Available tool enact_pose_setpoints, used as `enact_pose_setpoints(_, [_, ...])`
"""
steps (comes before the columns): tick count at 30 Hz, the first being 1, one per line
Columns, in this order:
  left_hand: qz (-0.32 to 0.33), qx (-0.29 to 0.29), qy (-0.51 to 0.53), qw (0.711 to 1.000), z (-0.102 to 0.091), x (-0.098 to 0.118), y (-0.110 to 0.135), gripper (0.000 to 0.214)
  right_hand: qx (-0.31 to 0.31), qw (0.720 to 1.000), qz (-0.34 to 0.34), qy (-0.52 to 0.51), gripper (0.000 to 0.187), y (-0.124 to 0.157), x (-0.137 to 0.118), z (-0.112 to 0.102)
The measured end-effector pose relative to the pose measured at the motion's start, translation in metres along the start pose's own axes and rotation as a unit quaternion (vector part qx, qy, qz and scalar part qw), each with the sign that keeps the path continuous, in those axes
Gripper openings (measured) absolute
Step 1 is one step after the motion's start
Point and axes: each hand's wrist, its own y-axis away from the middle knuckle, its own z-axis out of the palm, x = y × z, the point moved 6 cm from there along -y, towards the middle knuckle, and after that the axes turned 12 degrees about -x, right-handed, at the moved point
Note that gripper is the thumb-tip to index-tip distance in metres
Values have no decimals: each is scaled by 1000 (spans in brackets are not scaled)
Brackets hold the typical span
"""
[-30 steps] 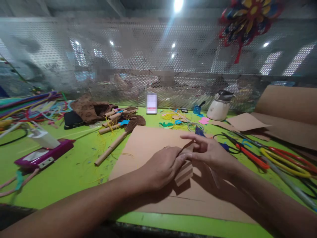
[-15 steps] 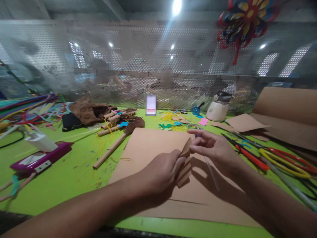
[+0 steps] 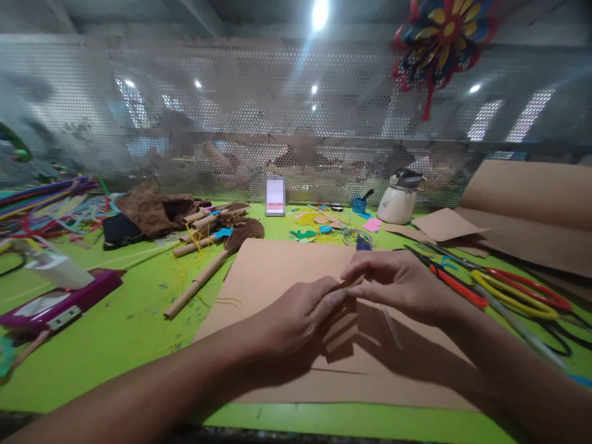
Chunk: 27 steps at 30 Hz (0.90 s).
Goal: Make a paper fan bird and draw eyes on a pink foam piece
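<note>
A piece of brown kraft paper, creased in pleats, is gripped between my two hands. My left hand is closed around it, thumb on top. The fingers of my right hand pinch its upper edge, which they partly hide. Beneath both hands a large sheet of brown kraft paper lies flat on the green table. A clear glue stick shows just below my right hand, and a blue tip stands out above it. Rolled paper sticks with fringed ends lie left of the sheet.
Scissors with red and yellow handles and an orange-handled cutter lie at the right. A white kettle, a phone and a blue jar stand behind. A purple power strip sits at the left.
My right fingers have come down onto the folded paper's upper edge, closer to my left thumb. The paper's raised corner is lower. The whole view has shifted slightly.
</note>
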Motion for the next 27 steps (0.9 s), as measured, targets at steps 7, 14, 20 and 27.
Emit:
enact_pose_setpoints(7, [-4, 19, -83, 996, -7, -1, -2, 32, 28, 994, 23, -106, 16, -1, 10, -4])
enact_pose_setpoints(14, [-1, 48, -78, 996, -15, -14, -8, 25, 57, 996, -38, 63, 7, 0, -1, -8])
enact_pose_setpoints(20, [8, 14, 38, 999, -17, -19, -12, 32, 57, 998, 25, 10, 10, 0, 6, -13])
enact_pose_setpoints(27, [30, -3, 171, 985, -10, -26, -15, 31, 63, 970, 137, -192, 19, 0, 39, -7])
